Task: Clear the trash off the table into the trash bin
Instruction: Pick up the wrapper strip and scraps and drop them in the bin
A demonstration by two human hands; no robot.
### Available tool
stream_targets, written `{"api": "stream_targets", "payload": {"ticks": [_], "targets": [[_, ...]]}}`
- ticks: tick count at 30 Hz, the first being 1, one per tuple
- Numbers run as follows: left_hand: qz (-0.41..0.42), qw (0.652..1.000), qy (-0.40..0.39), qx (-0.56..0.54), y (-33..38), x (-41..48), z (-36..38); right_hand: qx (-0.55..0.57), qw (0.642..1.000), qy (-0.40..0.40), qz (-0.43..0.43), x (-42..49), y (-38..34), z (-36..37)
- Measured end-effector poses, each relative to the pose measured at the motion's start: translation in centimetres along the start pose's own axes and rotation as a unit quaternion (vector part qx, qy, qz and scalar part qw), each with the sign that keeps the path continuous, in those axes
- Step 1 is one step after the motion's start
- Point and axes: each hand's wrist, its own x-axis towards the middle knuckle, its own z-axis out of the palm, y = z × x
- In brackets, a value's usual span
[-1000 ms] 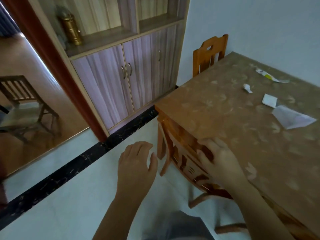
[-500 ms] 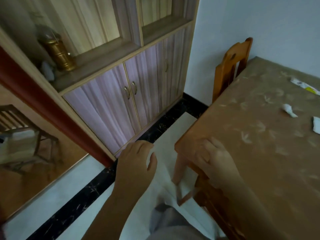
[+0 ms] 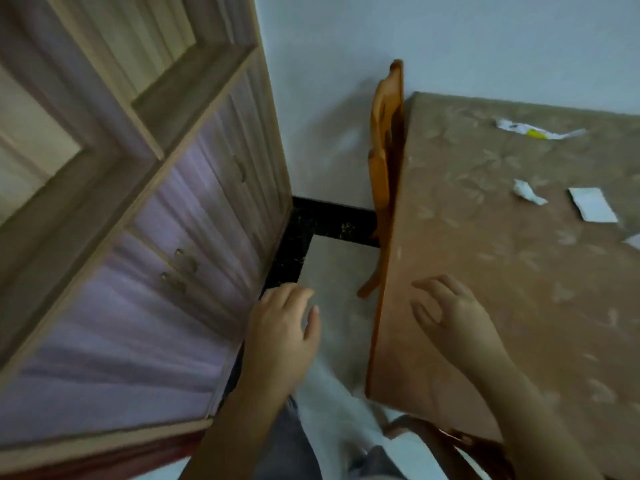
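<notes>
The table (image 3: 485, 271) with a brown patterned cloth fills the right side. Scraps lie on its far part: a long white and yellow wrapper (image 3: 533, 131), a small crumpled white paper (image 3: 528, 192), a flat white slip (image 3: 592, 204), and a white corner of another paper (image 3: 633, 240) at the right edge. My right hand (image 3: 450, 317) hovers over the table's near left part, fingers spread and curled, holding nothing. Over the floor beside the table, my left hand (image 3: 284, 327) is held open and empty. No trash bin is in view.
A wooden cabinet (image 3: 166, 237) with purple-tinted doors stands close on the left. An orange wooden chair (image 3: 384, 161) is tucked against the table's far left edge by the white wall. Another chair's back (image 3: 446, 441) shows under the table's near corner. A narrow strip of pale floor (image 3: 332, 271) runs between cabinet and table.
The view has swung right and closer along the table's left edge. My right hand has come off the table's corner and now hovers over the cloth. The left hand stays open.
</notes>
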Motion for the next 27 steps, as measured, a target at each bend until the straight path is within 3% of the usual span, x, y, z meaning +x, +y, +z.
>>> {"api": "stream_targets", "payload": {"ticks": [6, 12, 20, 27], "targets": [[0.136, 0.988, -0.039, -0.058, -4.3, 10.5, -1.5, -0.001, 0.991, 0.072, 0.117, 5.1, -4.6, 1.3], [0.214, 0.970, -0.057, -0.102, -5.6, 17.4, -0.7, -0.014, 0.980, 0.096, 0.171, 9.1, -7.2, 2.3], [0.280, 0.948, -0.094, -0.119, -5.0, 25.5, 2.1, -0.016, 0.959, 0.118, 0.257, 13.7, -4.0, 3.3], [0.320, 0.936, -0.121, -0.081, -2.2, 36.0, 5.7, 0.009, 0.940, 0.192, 0.282, 23.3, 2.2, 1.5]]}}
